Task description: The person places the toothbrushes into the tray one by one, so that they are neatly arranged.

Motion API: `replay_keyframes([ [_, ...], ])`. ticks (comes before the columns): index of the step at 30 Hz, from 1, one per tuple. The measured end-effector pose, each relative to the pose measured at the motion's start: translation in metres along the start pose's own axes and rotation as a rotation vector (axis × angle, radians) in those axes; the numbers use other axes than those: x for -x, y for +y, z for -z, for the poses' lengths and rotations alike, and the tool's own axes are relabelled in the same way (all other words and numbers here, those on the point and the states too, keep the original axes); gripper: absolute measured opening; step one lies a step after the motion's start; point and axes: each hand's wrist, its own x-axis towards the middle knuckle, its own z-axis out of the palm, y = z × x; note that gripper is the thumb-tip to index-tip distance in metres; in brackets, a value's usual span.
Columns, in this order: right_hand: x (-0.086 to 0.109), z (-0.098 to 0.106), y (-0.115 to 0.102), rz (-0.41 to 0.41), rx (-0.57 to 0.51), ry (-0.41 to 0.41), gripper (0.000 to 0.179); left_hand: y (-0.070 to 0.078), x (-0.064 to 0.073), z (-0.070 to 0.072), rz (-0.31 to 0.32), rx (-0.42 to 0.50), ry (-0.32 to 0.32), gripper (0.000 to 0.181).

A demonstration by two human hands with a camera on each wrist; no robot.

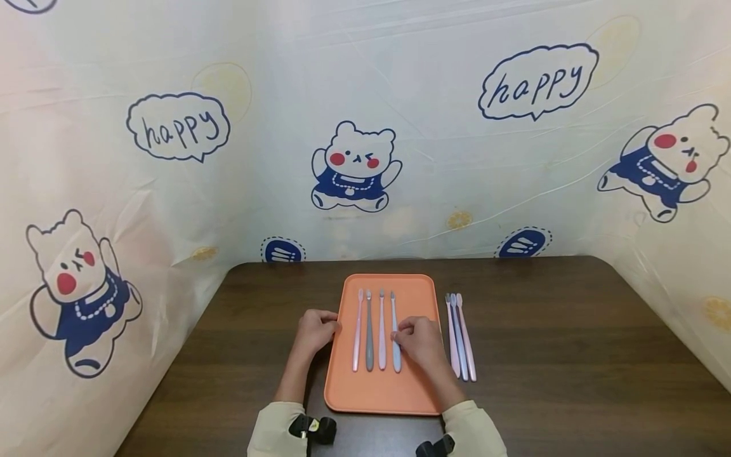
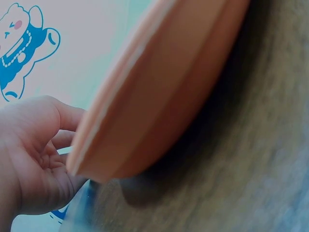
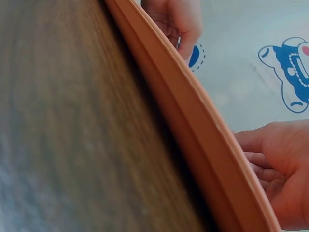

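Note:
An orange tray (image 1: 381, 393) lies on the table with several toothbrushes side by side on it, heads toward the far edge. From the left come a pink toothbrush (image 1: 357, 333), a grey toothbrush (image 1: 369, 336), another pink toothbrush (image 1: 382, 336) and a blue toothbrush (image 1: 395, 355). My right hand (image 1: 422, 341) pinches the blue one by its handle; the tray's side (image 3: 193, 116) hides that contact in the right wrist view. At the tray's left rim, my left hand (image 1: 316, 330) holds the edge, its fingers curled at the rim in the left wrist view.
Right of the tray, three more toothbrushes lie close together on the dark wooden table (image 1: 548, 355): a pink one (image 1: 453, 339), a blue one (image 1: 459, 336) and another pink one (image 1: 466, 339). A printed curtain (image 1: 257, 209) with cartoon bears surrounds the table's back and sides.

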Motion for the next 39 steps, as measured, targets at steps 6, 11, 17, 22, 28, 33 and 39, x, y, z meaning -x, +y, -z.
replay_keyframes([
  [6, -0.001, 0.000, 0.002, 0.006, -0.016, -0.004, 0.013, -0.001, -0.001, 0.000, 0.009, 0.006, -0.012, 0.029],
  [11, -0.001, 0.002, 0.001, 0.017, -0.016, 0.005, 0.010, -0.001, 0.000, 0.002, 0.002, 0.003, -0.013, 0.029],
  [17, -0.003, 0.007, 0.001, 0.037, -0.007, 0.030, 0.009, 0.000, 0.000, 0.001, 0.010, 0.005, -0.010, 0.029],
  [22, -0.003, 0.013, -0.001, 0.028, -0.010, 0.026, 0.013, 0.001, 0.000, 0.001, 0.016, 0.010, -0.011, 0.030],
  [28, -0.002, 0.019, -0.002, -0.003, -0.009, 0.018, 0.016, 0.000, -0.001, 0.002, 0.014, 0.003, -0.011, 0.030],
  [33, -0.001, 0.024, 0.001, 0.015, 0.001, 0.030, 0.016, 0.000, -0.002, 0.002, 0.010, 0.004, -0.013, 0.030],
  [39, -0.002, 0.031, 0.008, 0.027, 0.010, 0.039, 0.016, -0.001, -0.003, 0.002, 0.004, 0.006, -0.009, 0.030],
])
